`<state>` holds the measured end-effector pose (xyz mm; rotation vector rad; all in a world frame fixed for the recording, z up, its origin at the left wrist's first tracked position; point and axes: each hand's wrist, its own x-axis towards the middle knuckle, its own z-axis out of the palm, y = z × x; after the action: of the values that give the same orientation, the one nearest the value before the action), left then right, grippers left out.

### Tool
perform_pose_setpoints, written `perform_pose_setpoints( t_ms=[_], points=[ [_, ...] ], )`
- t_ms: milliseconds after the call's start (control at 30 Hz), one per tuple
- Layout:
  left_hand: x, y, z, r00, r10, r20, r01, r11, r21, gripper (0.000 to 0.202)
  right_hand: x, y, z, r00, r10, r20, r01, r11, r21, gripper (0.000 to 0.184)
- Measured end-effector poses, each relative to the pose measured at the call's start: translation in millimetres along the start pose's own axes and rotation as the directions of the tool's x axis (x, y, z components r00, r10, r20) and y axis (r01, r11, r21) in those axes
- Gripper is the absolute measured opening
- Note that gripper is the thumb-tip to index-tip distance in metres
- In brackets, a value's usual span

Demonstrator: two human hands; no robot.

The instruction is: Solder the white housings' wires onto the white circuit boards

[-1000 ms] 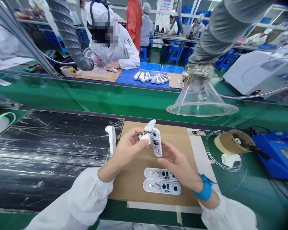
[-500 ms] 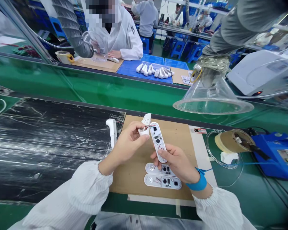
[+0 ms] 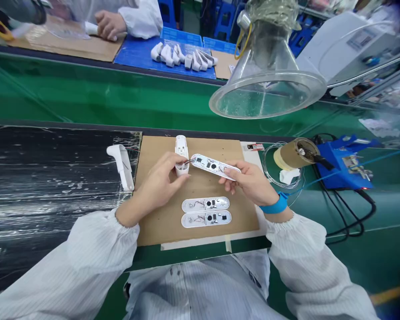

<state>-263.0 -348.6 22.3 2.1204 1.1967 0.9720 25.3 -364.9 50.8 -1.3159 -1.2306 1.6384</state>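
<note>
My left hand (image 3: 162, 180) pinches a small white plastic housing (image 3: 181, 153) that stands on the cardboard mat (image 3: 153, 226). My right hand (image 3: 250, 181), with a blue wrist strap (image 3: 276, 206), grips one end of a long white cover with a circuit board (image 3: 213, 165). Thin wires join that cover to the housing. It lies nearly level just above the mat. Two more white covers with boards (image 3: 206, 211) lie side by side on the mat below my hands.
A white handle-shaped shell (image 3: 122, 165) lies at the mat's left edge on black film (image 3: 46, 178). A clear fume funnel (image 3: 266, 84) hangs at upper right. A solder spool (image 3: 291, 154) and blue soldering stand (image 3: 342, 162) sit right. Another person's hand (image 3: 106, 22) works across the green belt beside white shells (image 3: 182, 55).
The camera has tilted down. My hands lowered the housing onto the mat, and the cover swung from upright to nearly level, my right hand now at its right end.
</note>
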Motion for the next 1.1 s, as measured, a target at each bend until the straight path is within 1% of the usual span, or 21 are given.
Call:
perform_pose_setpoints(
  t_ms=[133,333,433,567,633,667,767,833,900,933,967,1000,1033,1067,1100],
  points=[
    [-2,-1,3.8,0.998,0.035,0.044,-0.037,0.998,0.053,0.030,-1,5,-6,1.000,-0.019,-0.023,0.019,1.000,-0.007,0.054],
    [-2,0,4.4,0.994,0.037,0.103,-0.045,0.996,0.071,0.034,-1,8,-10,0.999,0.002,-0.036,-0.003,1.000,-0.025,0.058],
    [-2,0,3.9,0.992,0.020,0.124,-0.031,0.996,0.088,0.034,0,9,-10,0.999,-0.001,-0.033,0.000,1.000,-0.024,0.058],
    [-4,5,1.0,0.994,0.044,0.101,-0.062,0.981,0.183,0.036,0,5,-6,1.000,-0.022,-0.021,0.021,0.998,-0.057,0.054],
    [-6,10,-0.2,0.994,0.068,0.085,-0.086,0.969,0.230,0.039,0,2,-2,1.000,-0.014,0.003,0.014,0.994,-0.111,0.053],
    [-7,13,-0.1,0.993,0.078,0.086,-0.096,0.969,0.227,0.041,-1,-1,-1,1.000,-0.011,0.020,0.014,0.989,-0.149,0.054],
    [-10,18,2.4,0.988,0.101,0.119,-0.120,0.979,0.163,0.051,1,-11,3,0.994,-0.003,0.111,0.033,0.965,-0.262,0.053],
    [-12,18,5.1,0.989,0.092,0.119,-0.107,0.986,0.128,0.048,7,-22,4,0.985,-0.014,0.174,0.075,0.935,-0.347,0.049],
    [-15,17,7.8,0.993,0.067,0.100,-0.079,0.990,0.120,0.038,21,-35,5,0.982,-0.083,0.169,0.152,0.879,-0.453,0.043],
    [-16,16,9.0,0.994,0.062,0.091,-0.073,0.990,0.125,0.033,32,-42,8,0.980,-0.143,0.140,0.196,0.830,-0.522,0.040],
    [-17,14,10.2,0.994,0.065,0.091,-0.077,0.988,0.134,0.030,44,-49,12,0.971,-0.210,0.117,0.237,0.758,-0.608,0.036],
    [-18,13,11.2,0.992,0.075,0.099,-0.089,0.985,0.149,0.029,59,-54,19,0.956,-0.272,0.111,0.271,0.667,-0.694,0.032],
    [-19,12,12.2,0.990,0.086,0.109,-0.104,0.980,0.169,0.028,76,-59,28,0.941,-0.310,0.134,0.293,0.551,-0.782,0.029],
    [-20,12,13.0,0.988,0.095,0.118,-0.116,0.975,0.191,0.027,93,-62,40,0.929,-0.310,0.203,0.322,0.402,-0.857,0.029],
    [-21,11,13.7,0.987,0.101,0.124,-0.126,0.969,0.214,0.027,110,-63,52,0.920,-0.297,0.258,0.353,0.339,-0.872,0.026]
  ],
)
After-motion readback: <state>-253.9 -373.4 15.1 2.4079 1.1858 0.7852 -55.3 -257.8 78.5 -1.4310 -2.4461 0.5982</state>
